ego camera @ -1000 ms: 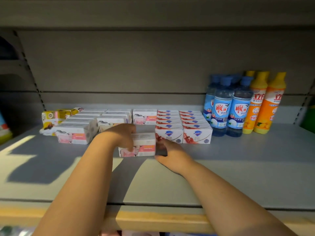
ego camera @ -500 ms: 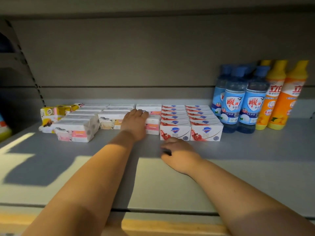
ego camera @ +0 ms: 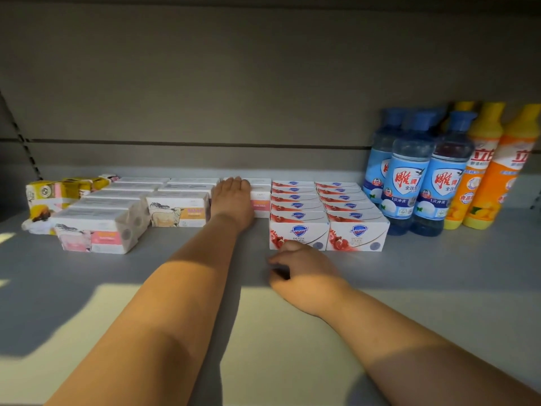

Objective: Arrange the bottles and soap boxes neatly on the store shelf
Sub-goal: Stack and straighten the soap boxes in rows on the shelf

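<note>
My left hand lies flat on top of a white and pink soap box in the middle row of the grey shelf, fingers stretched toward the back. My right hand rests on the shelf with loosely curled fingers, just in front of the red and white Safeguard boxes, holding nothing. Left of my hand stand rows of white soap boxes and a skewed row. Blue bottles and orange bottles stand at the right.
Yellow soap packs lie untidily at the far left by the shelf's back wall. The shelf's front half is bare, with sunlight across it. A slotted upright runs up the back left.
My left hand has pushed the pink and white box back from the shelf's front into the row between the other boxes. My right hand let go of it and stayed on the shelf.
</note>
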Motion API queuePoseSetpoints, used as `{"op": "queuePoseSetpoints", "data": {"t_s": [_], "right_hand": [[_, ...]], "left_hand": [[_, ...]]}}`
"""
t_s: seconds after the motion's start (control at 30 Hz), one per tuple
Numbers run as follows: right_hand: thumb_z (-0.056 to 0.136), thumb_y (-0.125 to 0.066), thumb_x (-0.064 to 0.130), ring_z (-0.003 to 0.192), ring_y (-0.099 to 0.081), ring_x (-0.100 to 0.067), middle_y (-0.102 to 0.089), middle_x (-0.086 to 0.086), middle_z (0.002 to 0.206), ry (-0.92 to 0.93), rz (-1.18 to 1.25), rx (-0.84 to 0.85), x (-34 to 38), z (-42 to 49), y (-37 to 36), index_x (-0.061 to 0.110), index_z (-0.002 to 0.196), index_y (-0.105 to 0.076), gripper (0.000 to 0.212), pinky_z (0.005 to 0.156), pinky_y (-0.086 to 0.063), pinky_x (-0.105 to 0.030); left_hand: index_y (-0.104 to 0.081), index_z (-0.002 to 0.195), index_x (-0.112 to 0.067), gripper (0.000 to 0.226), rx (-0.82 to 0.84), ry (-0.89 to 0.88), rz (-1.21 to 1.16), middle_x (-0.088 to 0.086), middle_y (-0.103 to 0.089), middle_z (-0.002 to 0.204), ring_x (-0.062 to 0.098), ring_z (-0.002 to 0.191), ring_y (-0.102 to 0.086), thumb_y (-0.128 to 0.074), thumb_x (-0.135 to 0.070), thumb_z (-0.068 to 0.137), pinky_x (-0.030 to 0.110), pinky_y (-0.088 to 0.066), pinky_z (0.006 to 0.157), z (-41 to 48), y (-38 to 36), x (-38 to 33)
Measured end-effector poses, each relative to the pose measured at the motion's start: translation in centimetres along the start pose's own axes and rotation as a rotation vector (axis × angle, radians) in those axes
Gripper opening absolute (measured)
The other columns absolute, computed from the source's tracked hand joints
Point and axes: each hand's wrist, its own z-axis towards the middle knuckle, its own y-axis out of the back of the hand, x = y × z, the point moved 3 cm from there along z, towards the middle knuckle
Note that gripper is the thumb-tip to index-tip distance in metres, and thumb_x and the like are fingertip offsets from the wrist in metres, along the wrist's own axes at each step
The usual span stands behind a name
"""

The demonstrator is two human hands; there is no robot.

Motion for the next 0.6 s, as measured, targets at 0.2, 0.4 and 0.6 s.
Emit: {"op": "queuePoseSetpoints", "data": {"t_s": [0.2,0.4,0.6], "right_hand": [[0.084,-0.052,0.034,0.106,-0.053,-0.018,-0.056,0.003,0.116,-0.005,-0.025,-0.006,0.2,-0.2,0.1,0.02,0.107,-0.066,0.031,0.088,-0.047,-0.03],[0.084,-0.053,0.032,0.105,-0.055,-0.019,-0.059,0.002,0.112,-0.025,-0.035,0.007,0.3,-0.3,0.3,0.021,0.107,-0.068,0.03,0.086,-0.046,-0.028],[0.089,-0.052,0.024,0.106,-0.055,-0.019,-0.062,-0.001,0.115,0.012,-0.082,0.047,1.3,-0.5,0.3,0.017,0.108,-0.069,0.027,0.087,-0.044,-0.028]], "left_hand": [[-0.028,0.143,-0.011,0.066,0.077,-0.049,-0.074,0.011,-0.028,0.151,0.025,0.143,-0.015,-0.054,-0.025,0.084,0.039,0.002,0.119,0.1,0.7,0.0],[-0.033,0.144,-0.01,0.066,-0.098,-0.145,-0.627,0.011,-0.026,0.154,0.022,0.147,0.0,-0.057,-0.002,0.083,0.041,-0.01,0.119,-3.5,4.6,2.7],[-0.058,0.126,-0.017,0.044,-0.063,-0.009,-0.266,0.008,-0.035,0.15,0.022,0.146,-0.01,-0.055,-0.011,0.082,0.031,-0.011,0.117,-8.8,5.8,9.4]]}}
